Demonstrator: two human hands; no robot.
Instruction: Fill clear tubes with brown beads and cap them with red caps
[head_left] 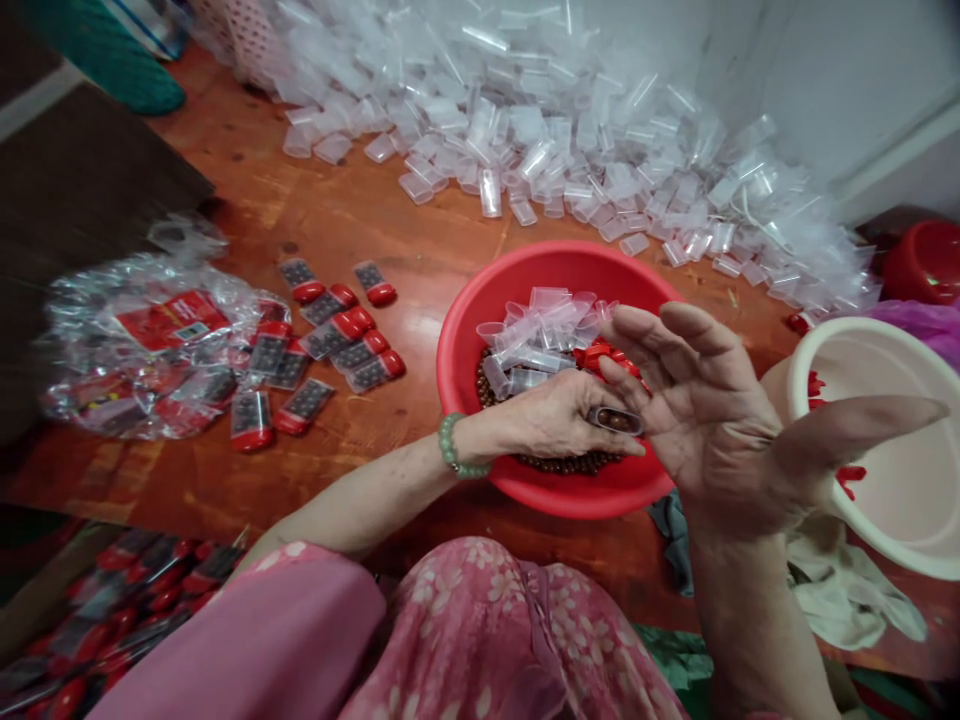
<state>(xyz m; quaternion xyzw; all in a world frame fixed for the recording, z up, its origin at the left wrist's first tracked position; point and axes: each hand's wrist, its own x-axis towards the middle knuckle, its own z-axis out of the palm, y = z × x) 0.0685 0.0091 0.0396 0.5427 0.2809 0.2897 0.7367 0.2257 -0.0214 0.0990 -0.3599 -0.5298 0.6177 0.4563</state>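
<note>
Head view: clear tube clamped by curled fingers of left hand, held over red basin so spills were caught; right hand open, fingers well apart, just beside tube.

White wall meeting a glossy reddish-brown wooden surface, with a dark brown board along the left side

Two hands show, the left hand with one beaded bracelet and the right hand, and one small tube lies between them. There are three basins: two red basins and one cream basin. About eleven red-capped tubes lie beside one plastic bag, near clear tubes too many to count.
</note>
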